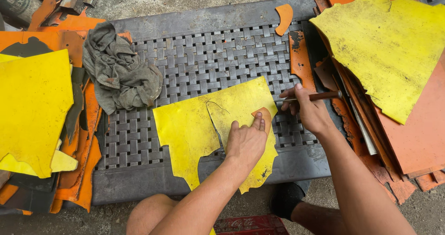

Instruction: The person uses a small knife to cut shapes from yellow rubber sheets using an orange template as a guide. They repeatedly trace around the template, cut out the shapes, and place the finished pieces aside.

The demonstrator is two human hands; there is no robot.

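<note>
At the far left a stack of yellow and orange sheets (34, 105) hangs over the edge of the grey woven tabletop (204, 54); just to its right a crumpled grey rag (118, 72) lies on the weave; in the middle a yellow sheet (185, 128) with ragged edges lies flat on the tabletop, a thin cut line running into it from its top edge; the left hand (245, 142) lies palm down on this sheet, fingers stretched out and pressing a small orange template (265, 115) against it near the sheet's right side; just to the right, the right hand (308, 109) is closed around a brown-handled tool (320, 96), its thin metal tip reaching to the upper right edge of the sheet beside the template; a small curved orange scrap (284, 17) lies at the top of the tabletop; further right a large yellow sheet (389, 45) rests on a pile of orange sheets (417, 137)
</note>
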